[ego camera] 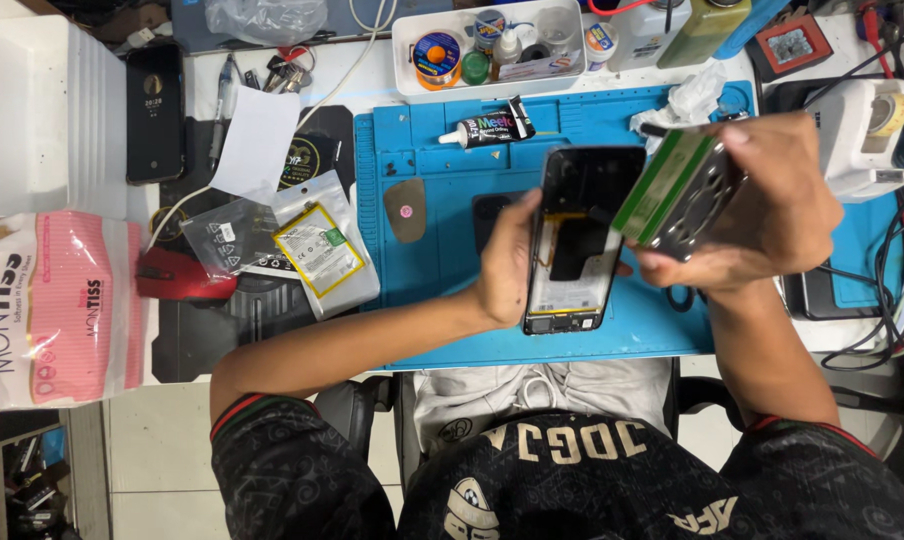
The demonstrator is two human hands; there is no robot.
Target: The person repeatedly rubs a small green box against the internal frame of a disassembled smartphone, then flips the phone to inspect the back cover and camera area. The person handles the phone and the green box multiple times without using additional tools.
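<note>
Opened phone (580,240), held above the blue mat (452,260) on the bench, its long axis running near to far with the far end tipped slightly to the right; the open back faces the camera, showing a dark interior, a pale lower section and a yellow strip along its inner edge. Left hand (507,265) grips the phone's left long edge, fingers curled behind it and hidden, thumb on the near face. Right hand (772,215) is closed around a flat metal block with a green side band (677,190), held tilted just over the phone's far right corner; whether the block touches the phone cannot be told, and the perforated face of the block is partly covered by the fingers. On the mat, far of the phone, lies a black glue tube (487,128) with its nozzle pointing left; a small brown pad with a pink dot (406,210) lies to the left. Left of the mat are a bagged yellow-edged battery (317,250), a red mouse (177,277) and a pink tissue pack (57,310), cut off at the left edge. A white tray of small bottles (492,50) sits at the far edge.
</note>
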